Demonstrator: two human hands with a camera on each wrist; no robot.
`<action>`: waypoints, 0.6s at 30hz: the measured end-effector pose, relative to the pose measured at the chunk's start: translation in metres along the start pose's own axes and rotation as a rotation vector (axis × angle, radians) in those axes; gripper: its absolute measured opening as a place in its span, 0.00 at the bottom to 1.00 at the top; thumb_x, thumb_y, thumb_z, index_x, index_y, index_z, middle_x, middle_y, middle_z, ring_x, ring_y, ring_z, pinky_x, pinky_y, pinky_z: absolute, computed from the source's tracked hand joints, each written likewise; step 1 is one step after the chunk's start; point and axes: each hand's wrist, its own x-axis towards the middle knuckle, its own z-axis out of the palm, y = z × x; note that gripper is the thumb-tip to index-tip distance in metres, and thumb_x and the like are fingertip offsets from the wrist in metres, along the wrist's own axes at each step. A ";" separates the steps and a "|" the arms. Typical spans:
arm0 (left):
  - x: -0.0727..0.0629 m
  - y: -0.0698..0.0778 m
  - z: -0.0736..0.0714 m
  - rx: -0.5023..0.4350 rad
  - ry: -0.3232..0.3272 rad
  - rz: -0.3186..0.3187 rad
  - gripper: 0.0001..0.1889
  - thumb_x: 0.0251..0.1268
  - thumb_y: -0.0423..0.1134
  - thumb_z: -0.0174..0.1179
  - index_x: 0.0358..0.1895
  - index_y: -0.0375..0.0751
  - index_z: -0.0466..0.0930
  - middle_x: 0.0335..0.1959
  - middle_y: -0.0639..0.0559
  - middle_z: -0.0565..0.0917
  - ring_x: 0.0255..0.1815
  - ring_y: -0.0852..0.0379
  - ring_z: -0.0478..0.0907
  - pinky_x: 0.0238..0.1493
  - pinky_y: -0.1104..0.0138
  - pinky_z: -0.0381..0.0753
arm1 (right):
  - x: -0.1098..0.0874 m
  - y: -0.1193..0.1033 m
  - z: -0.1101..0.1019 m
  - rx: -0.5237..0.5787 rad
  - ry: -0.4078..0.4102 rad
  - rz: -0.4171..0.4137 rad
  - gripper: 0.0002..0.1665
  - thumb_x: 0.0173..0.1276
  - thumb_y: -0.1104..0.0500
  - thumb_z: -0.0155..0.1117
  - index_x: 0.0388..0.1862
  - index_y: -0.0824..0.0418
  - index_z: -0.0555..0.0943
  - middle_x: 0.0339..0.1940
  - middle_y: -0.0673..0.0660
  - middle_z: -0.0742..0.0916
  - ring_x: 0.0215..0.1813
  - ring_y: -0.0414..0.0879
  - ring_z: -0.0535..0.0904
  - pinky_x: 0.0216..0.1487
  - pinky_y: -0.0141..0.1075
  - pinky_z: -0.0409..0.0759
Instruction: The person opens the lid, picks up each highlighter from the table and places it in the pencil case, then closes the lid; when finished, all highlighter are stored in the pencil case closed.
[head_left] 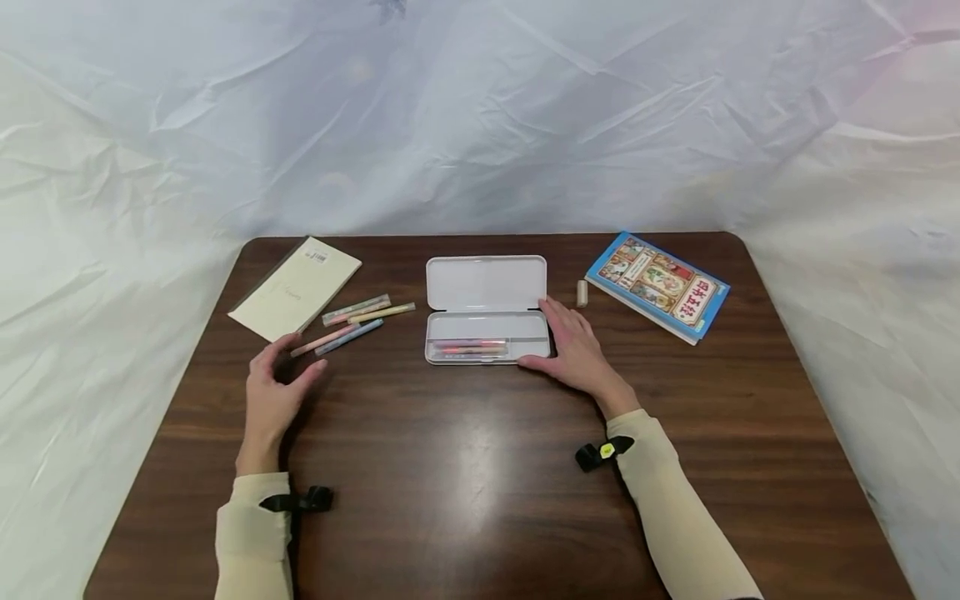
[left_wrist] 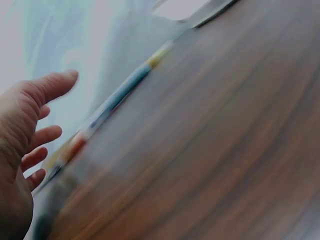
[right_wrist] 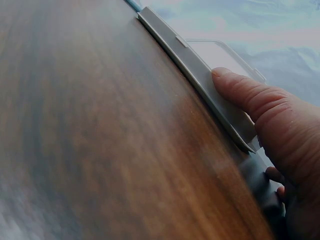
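An open white pencil case [head_left: 487, 325] lies mid-table with its lid tipped back; pinkish pens [head_left: 471, 347] sit in its front compartment. My right hand [head_left: 573, 346] grips the case's right end, thumb at the front edge and fingers at the far side. In the right wrist view, the thumb [right_wrist: 250, 92] presses the case's front wall [right_wrist: 200, 75]. To the left, my left hand [head_left: 273, 396] is beside several loose pens, with thumb and fingers spread apart. Nearest to it are a pink pen [head_left: 326, 339] and a blue pen [head_left: 349, 337]. Its fingertips partly overlap the pink pen's end.
Behind those two lie a yellow pen [head_left: 382, 313] and a patterned pen [head_left: 356, 309]. A cream notebook [head_left: 300, 287] is at the back left. Right of the case stand a small whitish eraser-like piece [head_left: 582, 293] and a blue illustrated book [head_left: 660, 285]. White cloth [head_left: 480, 125] hangs behind the table.
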 end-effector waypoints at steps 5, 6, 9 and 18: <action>0.002 -0.012 -0.015 0.036 0.041 -0.007 0.33 0.56 0.35 0.80 0.67 0.44 0.82 0.62 0.42 0.83 0.60 0.53 0.73 0.63 0.69 0.65 | 0.000 0.002 0.001 -0.008 0.007 -0.006 0.66 0.64 0.34 0.75 0.88 0.59 0.51 0.87 0.64 0.59 0.85 0.63 0.53 0.82 0.62 0.44; 0.004 -0.013 -0.016 0.044 0.043 0.003 0.32 0.56 0.34 0.80 0.67 0.44 0.82 0.61 0.42 0.84 0.57 0.54 0.73 0.59 0.70 0.65 | 0.000 0.002 0.001 -0.009 0.007 -0.006 0.66 0.64 0.34 0.75 0.88 0.59 0.51 0.87 0.64 0.59 0.85 0.63 0.53 0.82 0.62 0.44; 0.008 -0.017 -0.017 0.067 0.032 0.035 0.31 0.56 0.33 0.80 0.66 0.42 0.83 0.59 0.40 0.86 0.56 0.57 0.73 0.56 0.72 0.66 | 0.000 0.003 0.002 -0.010 0.008 -0.007 0.66 0.64 0.33 0.74 0.88 0.59 0.51 0.87 0.64 0.59 0.85 0.64 0.53 0.82 0.63 0.44; 0.016 -0.021 -0.016 0.163 -0.020 0.057 0.29 0.61 0.34 0.78 0.67 0.42 0.81 0.59 0.39 0.87 0.56 0.65 0.70 0.53 0.72 0.64 | 0.001 0.002 0.001 -0.015 0.007 -0.003 0.66 0.65 0.33 0.74 0.88 0.59 0.52 0.87 0.65 0.59 0.85 0.64 0.53 0.82 0.62 0.44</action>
